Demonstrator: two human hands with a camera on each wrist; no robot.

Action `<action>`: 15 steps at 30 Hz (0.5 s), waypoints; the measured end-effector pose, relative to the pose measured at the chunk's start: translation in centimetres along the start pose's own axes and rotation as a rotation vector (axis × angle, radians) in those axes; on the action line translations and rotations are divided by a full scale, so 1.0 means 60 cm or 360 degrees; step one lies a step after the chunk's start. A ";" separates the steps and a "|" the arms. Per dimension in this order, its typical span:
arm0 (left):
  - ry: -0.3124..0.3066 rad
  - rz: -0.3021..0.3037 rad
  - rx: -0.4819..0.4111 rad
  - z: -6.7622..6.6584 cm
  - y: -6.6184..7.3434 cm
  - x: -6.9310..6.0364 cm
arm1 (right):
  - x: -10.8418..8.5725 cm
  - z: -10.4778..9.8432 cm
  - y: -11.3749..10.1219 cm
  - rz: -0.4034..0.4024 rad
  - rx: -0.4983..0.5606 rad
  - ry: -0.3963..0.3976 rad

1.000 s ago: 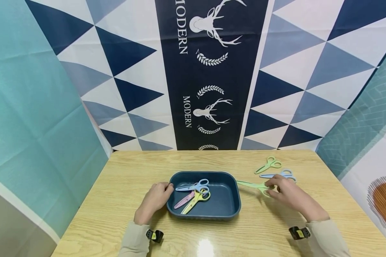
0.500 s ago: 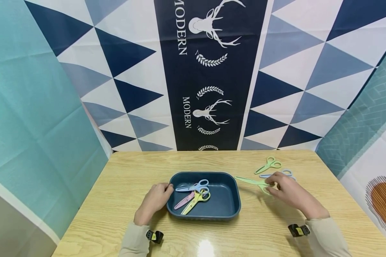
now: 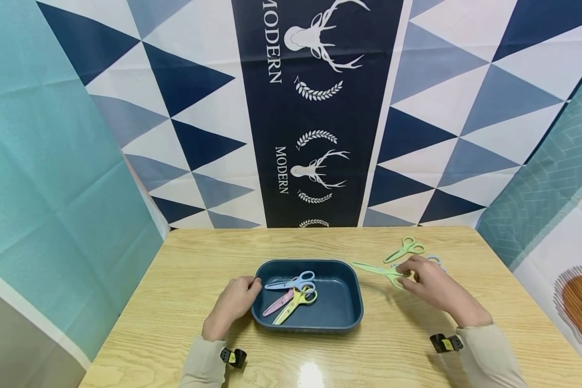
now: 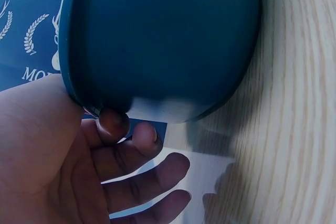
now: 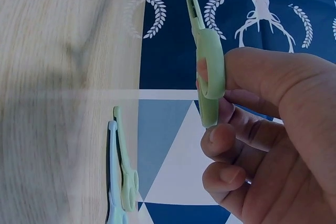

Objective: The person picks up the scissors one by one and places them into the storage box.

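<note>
My left hand (image 3: 234,303) grips the left rim of a dark blue plastic tray (image 3: 338,304); in the left wrist view the index fingertip touches the tray's outer wall (image 4: 168,35), the other fingers loosely bent. Inside the tray lie scissors in blue (image 3: 286,283), pink (image 3: 277,303) and yellow (image 3: 288,309), overlapping on its left side. To the right, my right hand (image 3: 429,283) pinches green scissors (image 3: 373,269) by the handles, raised above the table, blades toward the tray. The right wrist view has these green scissors (image 5: 212,64) between thumb and fingers.
Behind the right hand, a second green pair of scissors (image 3: 404,250) and a partly hidden blue pair (image 3: 435,260) lie on the wooden table (image 3: 213,245). A patterned cloth (image 3: 315,205) hangs at the table's back edge.
The right hand has lifted the green scissors and shifted slightly left, covering more of the blue pair behind. The left hand and the tray have stayed put.
</note>
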State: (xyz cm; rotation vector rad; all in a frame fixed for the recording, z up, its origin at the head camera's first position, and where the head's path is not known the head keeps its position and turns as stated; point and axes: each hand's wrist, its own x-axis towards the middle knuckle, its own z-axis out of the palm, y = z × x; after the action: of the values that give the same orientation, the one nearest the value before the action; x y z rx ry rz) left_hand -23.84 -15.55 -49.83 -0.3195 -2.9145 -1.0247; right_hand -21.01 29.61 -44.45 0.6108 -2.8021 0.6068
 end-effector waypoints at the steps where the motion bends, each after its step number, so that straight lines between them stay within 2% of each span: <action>1: 0.0000 -0.0001 0.0001 0.000 0.000 0.000 | 0.001 0.000 -0.001 0.0003 0.0001 0.0000; 15: -0.0003 0.0003 0.0010 -0.001 0.000 0.000 | 0.013 -0.003 -0.005 -0.0003 -0.0057 -0.0009</action>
State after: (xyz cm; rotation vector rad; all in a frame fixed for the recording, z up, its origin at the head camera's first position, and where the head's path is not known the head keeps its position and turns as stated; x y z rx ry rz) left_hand -23.82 -15.56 -49.79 -0.3227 -2.9182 -1.0153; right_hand -21.54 29.18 -43.95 0.6086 -2.8108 0.5543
